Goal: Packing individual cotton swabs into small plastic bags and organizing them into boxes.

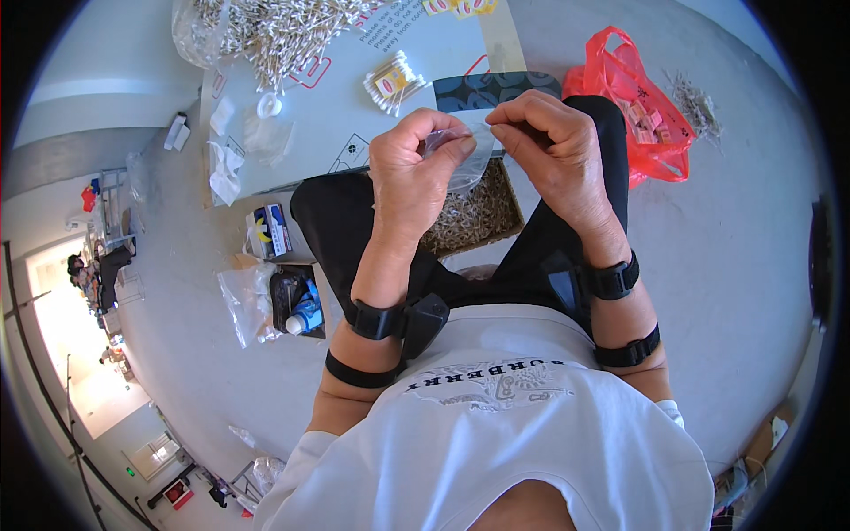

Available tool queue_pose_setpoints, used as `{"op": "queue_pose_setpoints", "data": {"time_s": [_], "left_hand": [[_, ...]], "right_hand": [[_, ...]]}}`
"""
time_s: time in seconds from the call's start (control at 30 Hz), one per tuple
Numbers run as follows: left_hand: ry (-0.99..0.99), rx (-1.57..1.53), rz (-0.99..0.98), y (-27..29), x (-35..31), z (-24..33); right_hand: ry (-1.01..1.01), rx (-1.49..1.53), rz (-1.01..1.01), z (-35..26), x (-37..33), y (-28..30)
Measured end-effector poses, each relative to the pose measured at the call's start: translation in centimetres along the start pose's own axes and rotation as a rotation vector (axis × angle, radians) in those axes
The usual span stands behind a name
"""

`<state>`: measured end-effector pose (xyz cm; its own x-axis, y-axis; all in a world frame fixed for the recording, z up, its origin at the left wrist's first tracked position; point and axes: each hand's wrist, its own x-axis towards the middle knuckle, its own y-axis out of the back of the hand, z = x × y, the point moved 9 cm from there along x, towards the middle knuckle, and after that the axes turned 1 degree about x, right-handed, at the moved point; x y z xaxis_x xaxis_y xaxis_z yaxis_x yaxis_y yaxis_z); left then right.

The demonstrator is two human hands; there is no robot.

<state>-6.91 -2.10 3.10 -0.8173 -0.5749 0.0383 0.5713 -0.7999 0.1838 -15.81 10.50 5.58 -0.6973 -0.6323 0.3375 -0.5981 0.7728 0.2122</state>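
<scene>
My left hand (416, 168) and my right hand (549, 146) are raised in front of me, both pinching the top edge of a small clear plastic bag (467, 159) that hangs between them. Below the bag, between my knees, sits a cardboard box (478, 217) filled with small pale sticks. Black straps wrap both wrists. What the bag holds cannot be made out.
A pale sheet (354, 97) on the floor ahead carries a heap of cotton swabs (283, 31) and a bundled pack (394, 84). A red plastic bag (642, 106) lies to the right. To the left lie a small box (274, 230), clear bags and a bottle (305, 314).
</scene>
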Motion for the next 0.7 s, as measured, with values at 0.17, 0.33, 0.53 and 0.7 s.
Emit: {"op": "queue_pose_setpoints", "data": {"time_s": [0.17, 0.33, 0.53, 0.7], "left_hand": [[-0.015, 0.062, -0.024, -0.4, 0.0, 0.2], [-0.005, 0.038, -0.038, -0.8, -0.2, 0.6], [0.063, -0.195, 0.03, 0.3, -0.3, -0.4], [0.078, -0.176, 0.029, 0.4, -0.3, -0.6]], "right_hand": [[-0.006, -0.06, -0.036, -0.1, 0.1, -0.3], [-0.071, 0.002, 0.036, 0.5, -0.4, -0.4], [-0.321, 0.505, 0.33, 5.4, -1.4, 2.0], [-0.283, 0.397, 0.127, 3.9, -0.7, 0.3]]}}
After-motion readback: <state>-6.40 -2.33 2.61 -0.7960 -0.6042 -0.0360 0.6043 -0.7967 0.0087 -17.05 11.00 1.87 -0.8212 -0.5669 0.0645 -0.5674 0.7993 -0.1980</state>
